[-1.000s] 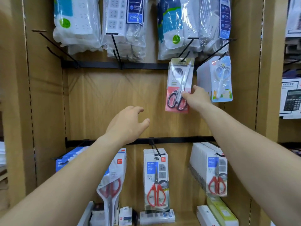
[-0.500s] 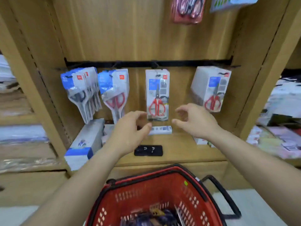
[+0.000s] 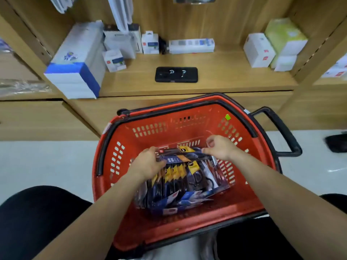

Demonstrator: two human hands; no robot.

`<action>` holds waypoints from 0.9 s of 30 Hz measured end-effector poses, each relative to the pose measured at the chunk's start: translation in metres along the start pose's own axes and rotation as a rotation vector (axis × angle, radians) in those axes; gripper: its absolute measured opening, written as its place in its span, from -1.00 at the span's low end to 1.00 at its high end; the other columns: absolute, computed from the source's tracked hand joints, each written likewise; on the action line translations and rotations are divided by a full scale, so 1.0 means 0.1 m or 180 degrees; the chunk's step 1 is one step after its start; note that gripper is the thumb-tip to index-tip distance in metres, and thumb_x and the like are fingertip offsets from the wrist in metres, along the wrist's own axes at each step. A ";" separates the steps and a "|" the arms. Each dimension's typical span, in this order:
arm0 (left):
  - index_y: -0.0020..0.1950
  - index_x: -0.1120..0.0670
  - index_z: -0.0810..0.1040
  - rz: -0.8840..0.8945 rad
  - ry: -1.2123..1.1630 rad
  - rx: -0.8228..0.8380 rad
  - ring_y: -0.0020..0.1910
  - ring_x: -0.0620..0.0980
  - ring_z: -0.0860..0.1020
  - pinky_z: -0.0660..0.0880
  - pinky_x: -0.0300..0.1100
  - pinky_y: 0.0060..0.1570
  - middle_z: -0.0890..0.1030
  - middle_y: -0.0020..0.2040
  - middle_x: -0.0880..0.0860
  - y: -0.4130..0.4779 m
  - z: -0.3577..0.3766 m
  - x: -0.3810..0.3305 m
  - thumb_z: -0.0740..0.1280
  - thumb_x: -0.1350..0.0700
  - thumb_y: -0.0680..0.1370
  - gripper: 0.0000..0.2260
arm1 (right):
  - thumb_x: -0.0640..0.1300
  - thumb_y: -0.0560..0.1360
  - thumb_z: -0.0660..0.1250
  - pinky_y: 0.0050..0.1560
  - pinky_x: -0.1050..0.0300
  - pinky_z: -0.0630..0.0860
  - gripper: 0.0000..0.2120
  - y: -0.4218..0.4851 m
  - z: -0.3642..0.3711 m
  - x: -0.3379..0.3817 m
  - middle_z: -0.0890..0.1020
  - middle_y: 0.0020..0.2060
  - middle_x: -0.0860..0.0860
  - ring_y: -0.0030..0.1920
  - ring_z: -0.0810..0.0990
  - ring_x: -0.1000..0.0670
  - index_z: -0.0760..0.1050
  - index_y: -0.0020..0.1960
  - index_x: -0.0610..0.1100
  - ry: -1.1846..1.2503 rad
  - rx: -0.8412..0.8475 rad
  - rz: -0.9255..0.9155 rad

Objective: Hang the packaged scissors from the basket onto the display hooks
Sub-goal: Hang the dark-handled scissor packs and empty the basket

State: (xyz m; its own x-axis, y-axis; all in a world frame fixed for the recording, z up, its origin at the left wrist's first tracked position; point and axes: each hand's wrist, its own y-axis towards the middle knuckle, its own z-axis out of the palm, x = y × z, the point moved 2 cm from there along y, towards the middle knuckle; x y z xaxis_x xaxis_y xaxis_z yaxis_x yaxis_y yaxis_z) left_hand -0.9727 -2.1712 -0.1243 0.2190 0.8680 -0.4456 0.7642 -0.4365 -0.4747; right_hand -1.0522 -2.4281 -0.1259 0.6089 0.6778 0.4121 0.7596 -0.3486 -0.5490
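Note:
A red basket (image 3: pixel 189 222) stands in front of me below the shelf. Inside it lies a stack of packaged scissors (image 3: pixel 180 186) in dark blue and yellow cards. My left hand (image 3: pixel 148 164) grips the left end of the topmost pack (image 3: pixel 180 154). My right hand (image 3: pixel 219 149) pinches the right end of the same pack. The display hooks are out of view above the frame.
A wooden shelf (image 3: pixel 216 79) runs behind the basket, holding a black phone (image 3: pixel 176 74), white boxes (image 3: pixel 259 49) at the right and a blue-and-white stack (image 3: pixel 75 72) at the left. The basket's black handle (image 3: pixel 281 132) sticks out to the right. My dark knees flank the basket.
My view dropped from the hooks to the basket. Both hands came down from the hanging packs into the basket and took hold of the top pack.

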 end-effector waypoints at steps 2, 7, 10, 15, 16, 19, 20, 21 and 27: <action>0.52 0.12 0.38 -0.0181 -0.0032 0.0063 0.20 0.12 0.57 0.53 0.01 0.25 0.58 0.27 0.13 0.18 0.17 0.11 0.38 -0.07 0.62 -0.47 | 0.06 0.58 0.43 0.31 0.05 0.46 -0.42 0.25 0.20 -0.08 0.55 0.39 -0.16 0.35 0.54 -0.18 0.41 0.48 -0.19 0.0064 0.0161 0.0133; 0.48 0.05 0.40 -0.0607 -0.0141 0.0016 0.34 0.17 0.51 0.45 0.17 0.40 0.52 0.37 0.13 0.65 0.55 0.35 0.42 -0.10 0.58 -0.47 | 0.05 0.63 0.35 0.42 -0.02 0.42 -0.42 0.84 0.63 -0.16 0.45 0.49 -0.16 0.43 0.47 -0.19 0.33 0.55 -0.19 0.0167 0.0411 0.0252; 0.42 0.08 0.43 -0.0797 -0.0290 0.0019 0.36 0.19 0.49 0.43 0.12 0.42 0.52 0.36 0.14 0.86 0.74 0.48 0.41 -0.09 0.60 -0.53 | 0.11 0.66 0.28 0.39 0.01 0.42 -0.48 1.13 0.82 -0.19 0.44 0.50 -0.10 0.42 0.48 -0.18 0.38 0.53 -0.11 0.0027 0.0364 0.0130; 0.34 -0.09 0.51 -0.0823 -0.0309 -0.0094 0.37 0.22 0.48 0.54 0.12 0.28 0.64 0.27 0.11 0.94 0.98 0.59 0.34 -0.15 0.62 -0.68 | 0.18 0.71 0.10 0.50 -0.05 0.28 -0.46 1.37 1.13 -0.29 0.24 0.61 -0.05 0.54 0.29 -0.20 0.23 0.62 -0.02 -0.0235 0.0631 -0.0001; 0.37 -0.09 0.51 -0.0839 -0.0307 -0.0117 0.40 0.23 0.44 0.53 0.13 0.29 0.63 0.27 0.11 0.94 1.00 0.58 0.35 -0.11 0.63 -0.67 | 0.22 0.70 0.06 0.53 -0.08 0.21 -0.42 1.38 1.16 -0.31 0.16 0.64 -0.04 0.59 0.20 -0.22 0.14 0.65 0.01 -0.0340 0.0683 0.0026; 0.36 -0.06 0.54 -0.0825 -0.0420 -0.0268 0.33 0.23 0.54 0.56 0.13 0.25 0.70 0.19 0.07 0.96 1.00 0.57 0.40 0.01 0.59 -0.67 | 0.32 0.67 0.01 0.57 -0.15 0.10 -0.36 1.38 1.18 -0.33 0.03 0.67 -0.04 0.63 0.05 -0.26 0.01 0.68 0.10 -0.0391 0.0770 0.0185; 0.34 -0.05 0.55 -0.0845 -0.0482 -0.0280 0.28 0.21 0.58 0.57 0.11 0.23 0.71 0.16 0.05 0.96 0.99 0.58 0.42 0.05 0.58 -0.67 | 0.35 0.65 0.02 0.56 -0.15 0.12 -0.34 1.37 1.18 -0.34 0.04 0.66 -0.07 0.62 0.05 -0.26 0.05 0.67 0.12 -0.0502 0.0795 0.0187; 0.33 -0.04 0.56 -0.0877 -0.0541 -0.0277 0.25 0.19 0.61 0.58 0.09 0.23 0.71 0.16 0.04 0.97 0.99 0.59 0.44 0.09 0.56 -0.67 | 0.38 0.62 0.06 0.54 -0.15 0.16 -0.31 1.36 1.19 -0.34 0.09 0.64 -0.11 0.61 0.09 -0.25 0.10 0.66 0.11 -0.0623 0.0801 0.0175; 0.37 -0.06 0.56 -0.0827 -0.0799 -0.0228 0.20 0.08 0.64 0.56 -0.09 0.22 0.69 0.23 0.00 0.83 0.98 0.62 0.46 0.14 0.58 -0.63 | 0.30 0.42 0.48 0.08 0.01 0.46 -0.38 1.14 1.19 -0.42 0.46 0.27 -0.01 0.21 0.49 -0.05 0.36 0.30 0.00 -0.0208 0.0960 0.0093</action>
State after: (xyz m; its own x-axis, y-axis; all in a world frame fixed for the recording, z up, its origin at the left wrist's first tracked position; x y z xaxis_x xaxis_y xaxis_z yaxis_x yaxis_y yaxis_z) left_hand -0.9554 -2.1766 -0.2659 -0.1368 0.8587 -0.4939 0.8172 -0.1839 -0.5462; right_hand -1.0184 -2.4186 -0.2924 0.6059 0.7141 0.3507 0.6340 -0.1672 -0.7551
